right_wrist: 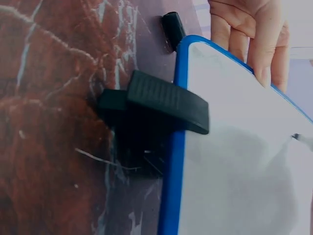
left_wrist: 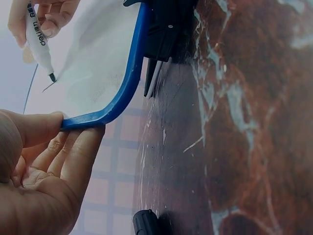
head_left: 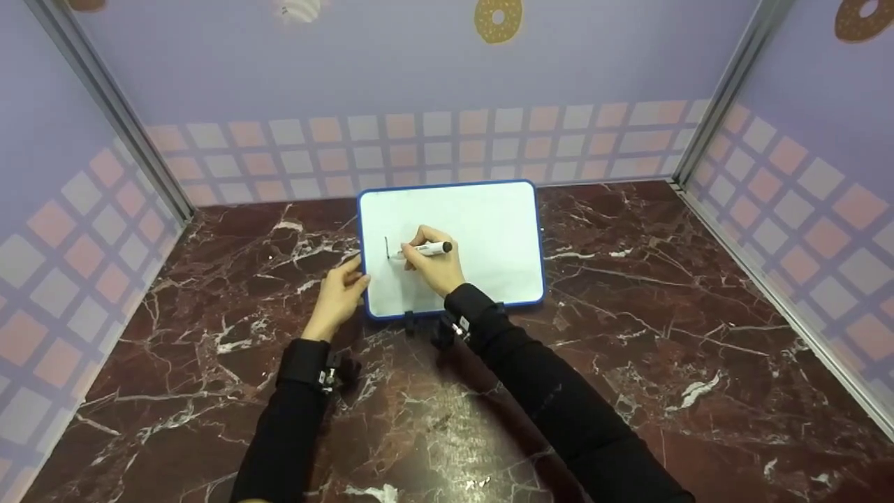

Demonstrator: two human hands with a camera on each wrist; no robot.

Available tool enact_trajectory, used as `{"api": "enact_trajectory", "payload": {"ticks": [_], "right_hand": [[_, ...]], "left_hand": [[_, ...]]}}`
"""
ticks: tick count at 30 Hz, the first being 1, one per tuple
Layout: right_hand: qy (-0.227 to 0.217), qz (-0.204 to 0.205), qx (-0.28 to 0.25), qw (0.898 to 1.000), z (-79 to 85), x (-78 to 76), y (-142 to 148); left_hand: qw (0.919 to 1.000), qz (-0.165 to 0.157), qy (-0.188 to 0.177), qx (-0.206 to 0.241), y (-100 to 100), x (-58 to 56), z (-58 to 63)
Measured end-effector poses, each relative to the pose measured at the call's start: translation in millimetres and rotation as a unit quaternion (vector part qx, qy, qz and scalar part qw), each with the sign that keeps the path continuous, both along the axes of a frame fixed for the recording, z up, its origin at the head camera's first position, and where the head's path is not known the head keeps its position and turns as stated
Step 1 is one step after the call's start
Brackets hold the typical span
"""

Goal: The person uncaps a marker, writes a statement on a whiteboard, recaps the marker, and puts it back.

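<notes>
Marker (head_left: 431, 249) within seemingly narrow right grip (head_left: 438, 267)

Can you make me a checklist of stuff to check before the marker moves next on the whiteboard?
1. Whiteboard steadied: ok, the left hand pinches its left edge.
2. Bottom edge supported: ok, a black holder hooks over it.
3. Marker held: ok, it is in the fingers of the right hand.
4. Marker uncapped: ok, its dark tip shows.
5. Tip touching the whiteboard: cannot tell for sure; it is right by the dark line.
6. Room to draw: ok, no marks show to the right of the right hand.
</notes>
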State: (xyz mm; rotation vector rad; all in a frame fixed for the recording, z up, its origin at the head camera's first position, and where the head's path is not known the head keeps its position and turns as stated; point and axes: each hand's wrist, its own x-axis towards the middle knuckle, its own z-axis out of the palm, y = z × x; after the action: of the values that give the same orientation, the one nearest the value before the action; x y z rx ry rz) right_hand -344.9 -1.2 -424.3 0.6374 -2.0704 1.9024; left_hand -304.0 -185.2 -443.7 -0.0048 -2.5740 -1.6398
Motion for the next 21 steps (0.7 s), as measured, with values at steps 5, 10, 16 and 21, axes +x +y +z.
{"api": "enact_trajectory", "payload": {"ticks": [5,10,16,21], "right_hand": [[0.017,-0.004,-0.026,0.999,14.0,11.9,-1],[0.018,0.000,-0.022,1.000,25.6,24.4,0],[0.019,-0.012,-0.020,1.000,17.5,16.6,-1],[0.036,-0.043,-0.011,0.998,5.3,2.8,-2]], "left_hand": [[1.0000,0.004,-0.003,0.003,0,-0.3,-0.7],[1.0000,0.006,-0.004,0.003,0,-0.5,-0.4],[1.0000,0.004,-0.006,0.000,1,0.4,1.2],[1.0000,0.000,0.000,-0.005,-1,0.5,0.8]]}}
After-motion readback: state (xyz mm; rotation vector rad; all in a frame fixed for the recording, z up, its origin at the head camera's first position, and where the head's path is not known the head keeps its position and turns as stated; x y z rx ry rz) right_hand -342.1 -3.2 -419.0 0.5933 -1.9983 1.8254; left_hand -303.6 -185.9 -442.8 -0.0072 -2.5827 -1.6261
